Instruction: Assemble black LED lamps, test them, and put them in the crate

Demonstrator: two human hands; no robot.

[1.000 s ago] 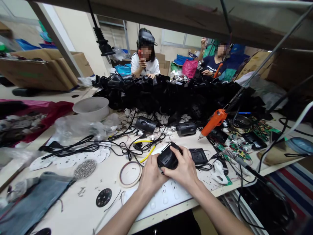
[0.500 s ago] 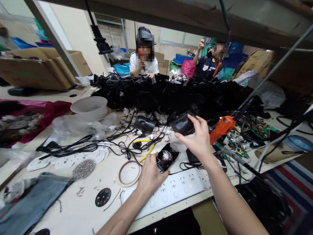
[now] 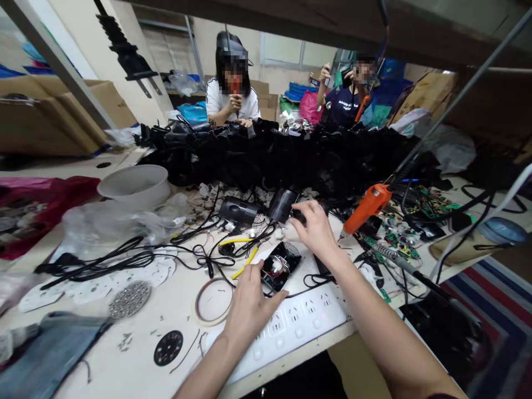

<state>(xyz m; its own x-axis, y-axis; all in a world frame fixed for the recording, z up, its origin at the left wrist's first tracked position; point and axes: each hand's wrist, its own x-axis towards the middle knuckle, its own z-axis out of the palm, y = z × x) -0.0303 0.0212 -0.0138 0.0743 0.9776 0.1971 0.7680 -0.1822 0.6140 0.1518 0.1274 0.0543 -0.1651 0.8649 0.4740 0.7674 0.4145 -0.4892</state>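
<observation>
On the table my left hand (image 3: 253, 293) is closed around the side of an open black housing (image 3: 294, 256), with a white part and thin red wires inside. Its thumb lies along the near edge. Beyond it, my right hand (image 3: 316, 227) has thumb and forefinger apart, a dark gap between them. The fingertips are at the right edge of a tilted black cylindrical casing (image 3: 281, 204); whether they touch it is unclear. A second black casing (image 3: 239, 209) lies to its left. An orange electric screwdriver (image 3: 368, 208) hangs right of my right hand.
A white power strip (image 3: 291, 327) lies at the front edge. Tape roll (image 3: 214, 301), screw pile (image 3: 130, 299), black cables (image 3: 137, 255) and a white tub (image 3: 133, 183) are to the left. Circuit boards (image 3: 399, 244) lie right. Behind a black parts heap (image 3: 266, 152), two people hold tools.
My right hand has moved left with the black casing, which now stands tilted beside the other casing. My left hand stays on the housing. The view has turned slightly right.
</observation>
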